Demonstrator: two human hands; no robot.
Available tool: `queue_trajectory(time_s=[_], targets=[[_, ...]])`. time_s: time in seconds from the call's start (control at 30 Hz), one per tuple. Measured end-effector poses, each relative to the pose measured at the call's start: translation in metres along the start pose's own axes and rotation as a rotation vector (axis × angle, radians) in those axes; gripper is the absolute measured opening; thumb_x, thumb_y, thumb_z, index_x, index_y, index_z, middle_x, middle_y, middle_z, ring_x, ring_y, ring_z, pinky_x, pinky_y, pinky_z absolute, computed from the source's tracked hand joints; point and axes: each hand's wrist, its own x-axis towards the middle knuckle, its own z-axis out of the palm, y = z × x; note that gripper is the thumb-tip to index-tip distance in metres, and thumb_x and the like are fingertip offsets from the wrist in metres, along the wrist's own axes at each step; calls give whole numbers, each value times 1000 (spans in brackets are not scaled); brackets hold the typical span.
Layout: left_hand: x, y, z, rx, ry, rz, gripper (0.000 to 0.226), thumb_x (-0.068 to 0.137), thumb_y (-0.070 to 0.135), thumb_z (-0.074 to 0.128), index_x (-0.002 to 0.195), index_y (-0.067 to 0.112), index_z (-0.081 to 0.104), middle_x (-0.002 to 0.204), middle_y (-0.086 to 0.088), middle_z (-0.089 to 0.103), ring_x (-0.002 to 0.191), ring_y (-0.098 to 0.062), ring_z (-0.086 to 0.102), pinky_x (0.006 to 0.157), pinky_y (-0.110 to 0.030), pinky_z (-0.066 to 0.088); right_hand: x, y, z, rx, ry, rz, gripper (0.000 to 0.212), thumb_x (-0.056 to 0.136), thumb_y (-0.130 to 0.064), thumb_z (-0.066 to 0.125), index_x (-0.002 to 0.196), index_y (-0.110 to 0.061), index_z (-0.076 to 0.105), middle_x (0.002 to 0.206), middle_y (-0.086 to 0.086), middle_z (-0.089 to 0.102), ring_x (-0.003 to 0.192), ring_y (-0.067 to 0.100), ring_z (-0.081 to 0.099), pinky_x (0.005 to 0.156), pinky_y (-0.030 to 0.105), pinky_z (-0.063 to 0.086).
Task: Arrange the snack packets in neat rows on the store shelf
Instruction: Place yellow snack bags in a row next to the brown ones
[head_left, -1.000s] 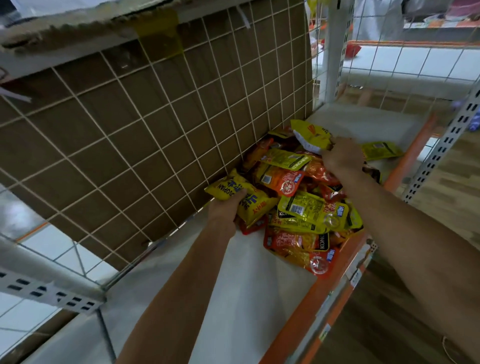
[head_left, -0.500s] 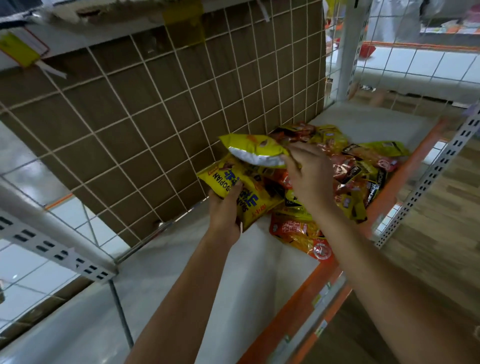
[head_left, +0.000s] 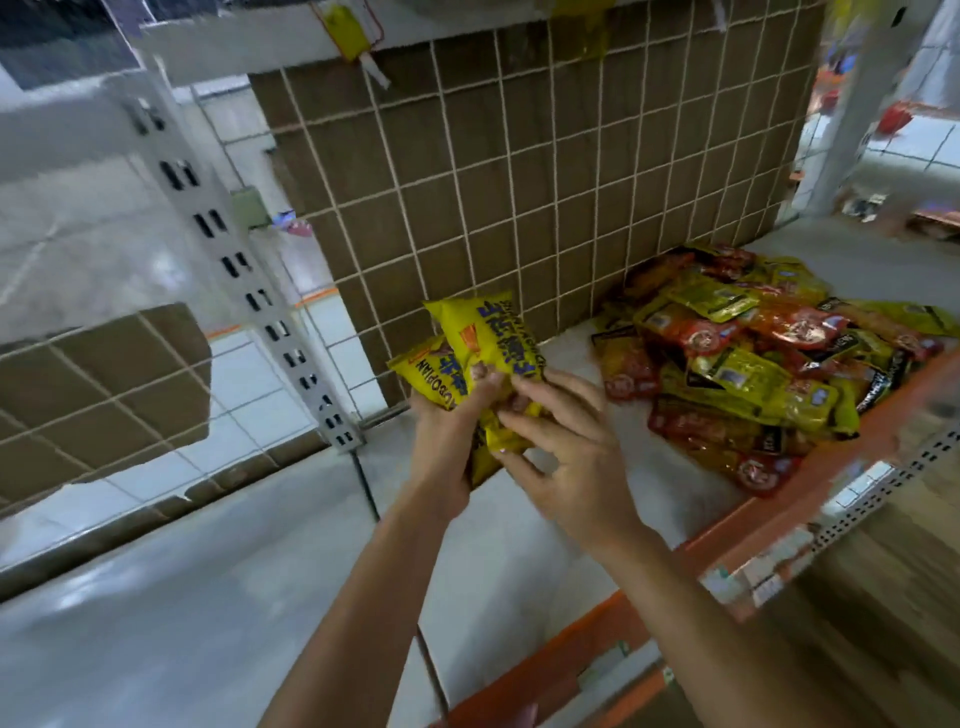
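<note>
Two yellow snack packets (head_left: 480, 345) with blue lettering are held upright above the white shelf (head_left: 561, 525), left of the pile. My left hand (head_left: 449, 436) grips them from below, thumb across the front. My right hand (head_left: 563, 452) pinches the lower edge of the packets with its fingertips. A loose pile of yellow and red snack packets (head_left: 748, 364) lies on the shelf to the right, against the wire grid.
A wire grid back panel (head_left: 519, 197) backed with brown cardboard rises behind the shelf. An orange front rail (head_left: 753, 514) edges the shelf. A slotted grey upright (head_left: 249, 291) stands at left. Bare white shelf surface (head_left: 208, 597) extends to the left.
Both hands moved left, away from the pile, bringing the second yellow packet against the first. The view swung left and down.
</note>
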Motion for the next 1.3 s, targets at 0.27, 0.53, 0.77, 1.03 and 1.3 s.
queue_trajectory(time_s=[0.27,0.53,0.77,1.03,1.3], targets=[[-50,50,-153,473,-101,128,78,55,5,87,119,25,47,101,-6,71,86,-22,70,69,-39,58,25,-89,35,61,-449,-137,64,67,-10,45,131,-17,54,143,2,46,136,19,34,114,41,25],[-118,88,-280,596,-125,52,92,58,8,88,133,26,37,108,-3,69,94,-20,69,69,-35,57,2,-184,114,-243,-862,-413,81,58,-41,79,131,-29,46,150,-2,35,146,21,12,112,55,4],[-165,98,-385,599,228,-36,43,78,33,76,113,26,53,97,-5,70,83,-21,69,74,-42,58,-41,-251,172,-71,-814,-285,56,49,-66,57,75,-18,45,73,3,56,69,28,57,70,33,33],[-203,107,-430,1026,3,42,22,82,46,68,98,32,64,89,23,70,82,15,58,82,-16,48,-42,-318,190,345,-792,359,50,61,-43,83,70,-22,39,59,-9,49,54,1,47,50,17,35],[-219,127,-406,140,182,354,30,88,34,60,115,21,55,107,-1,71,96,-19,68,81,-32,56,-50,-389,219,485,-622,378,62,58,-51,83,96,-22,44,90,-9,58,84,11,59,69,25,46]])
